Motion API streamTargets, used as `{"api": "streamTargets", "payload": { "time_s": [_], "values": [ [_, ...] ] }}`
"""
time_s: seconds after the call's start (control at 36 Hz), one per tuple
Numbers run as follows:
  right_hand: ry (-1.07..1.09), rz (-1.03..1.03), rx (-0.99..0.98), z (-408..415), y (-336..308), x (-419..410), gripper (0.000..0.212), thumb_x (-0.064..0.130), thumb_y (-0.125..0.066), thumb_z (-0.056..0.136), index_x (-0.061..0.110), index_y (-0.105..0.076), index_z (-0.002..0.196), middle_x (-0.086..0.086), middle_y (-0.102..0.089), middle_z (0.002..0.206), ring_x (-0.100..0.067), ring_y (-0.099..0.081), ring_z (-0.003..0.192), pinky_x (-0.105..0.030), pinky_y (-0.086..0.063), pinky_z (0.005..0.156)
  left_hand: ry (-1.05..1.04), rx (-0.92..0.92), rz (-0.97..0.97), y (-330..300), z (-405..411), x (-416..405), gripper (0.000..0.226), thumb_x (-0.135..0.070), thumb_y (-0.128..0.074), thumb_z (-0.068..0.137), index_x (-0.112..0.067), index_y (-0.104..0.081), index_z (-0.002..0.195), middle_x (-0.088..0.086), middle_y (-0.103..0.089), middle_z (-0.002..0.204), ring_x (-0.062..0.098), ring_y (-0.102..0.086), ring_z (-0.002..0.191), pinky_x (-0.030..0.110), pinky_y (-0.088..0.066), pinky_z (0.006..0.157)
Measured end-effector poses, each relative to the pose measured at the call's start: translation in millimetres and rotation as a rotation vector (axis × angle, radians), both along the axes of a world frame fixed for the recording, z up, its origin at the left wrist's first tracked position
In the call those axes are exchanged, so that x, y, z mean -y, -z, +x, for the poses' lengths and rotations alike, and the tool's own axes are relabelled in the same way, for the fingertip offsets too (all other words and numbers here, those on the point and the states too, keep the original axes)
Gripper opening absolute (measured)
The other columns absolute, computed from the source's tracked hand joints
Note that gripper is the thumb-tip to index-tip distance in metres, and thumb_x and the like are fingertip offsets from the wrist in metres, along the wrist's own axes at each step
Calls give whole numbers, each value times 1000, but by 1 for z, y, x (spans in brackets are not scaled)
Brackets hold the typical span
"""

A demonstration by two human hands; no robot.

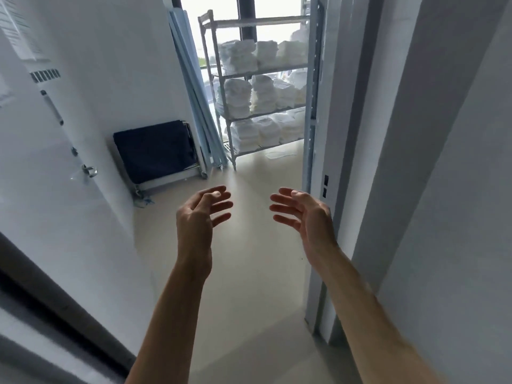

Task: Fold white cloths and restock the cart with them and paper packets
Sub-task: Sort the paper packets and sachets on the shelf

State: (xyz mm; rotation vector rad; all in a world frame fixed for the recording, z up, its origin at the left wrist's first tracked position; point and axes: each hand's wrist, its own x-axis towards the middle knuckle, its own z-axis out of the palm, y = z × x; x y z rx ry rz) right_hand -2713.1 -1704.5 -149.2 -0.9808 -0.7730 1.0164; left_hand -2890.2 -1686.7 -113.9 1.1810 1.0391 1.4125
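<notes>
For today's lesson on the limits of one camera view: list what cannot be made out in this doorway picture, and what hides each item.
- Shelf rack: its right side is hidden by the door frame, head view.
- Cloth stacks: washed out by window glare; count and folds unreadable.
- Wall notice: cut by the left edge, text blurred.
- Cart and paper packets: none can be made out.
- Left hand and right hand: open, holding nothing.
</notes>
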Motion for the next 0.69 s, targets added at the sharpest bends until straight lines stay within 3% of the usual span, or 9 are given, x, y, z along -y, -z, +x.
{"api": "streamTargets", "payload": {
  "time_s": [0.28, 0.42, 0.69],
  "values": [
    [50, -3, 40, -25, 1, -182, 30, 15, -42, 100, 6, -70, 109, -11, -76, 103, -29, -72, 97, -41, -59, 84, 84, 64, -14, 8, -19, -192, 24, -12, -46, 99, -12, -70, 104, 6, -76, 98, 23, -72, 95, 38, -58, 87],
    [111, -12, 64, -33, -11, -266, 31, 16, -40, 102, 9, -70, 107, -8, -76, 102, -27, -73, 95, -35, -61, 78, 154, 76, -20, -1, -26, -286, 24, -11, -48, 98, -12, -71, 102, 6, -77, 96, 23, -73, 94, 40, -57, 87],
    [171, -72, 72, -40, -4, -394, 30, 16, -41, 102, 6, -69, 108, -10, -76, 101, -28, -73, 94, -36, -60, 78, 182, 94, -110, 19, -32, -416, 24, -9, -49, 97, -10, -73, 100, 10, -76, 97, 27, -72, 95, 45, -56, 89]
  ]
}}
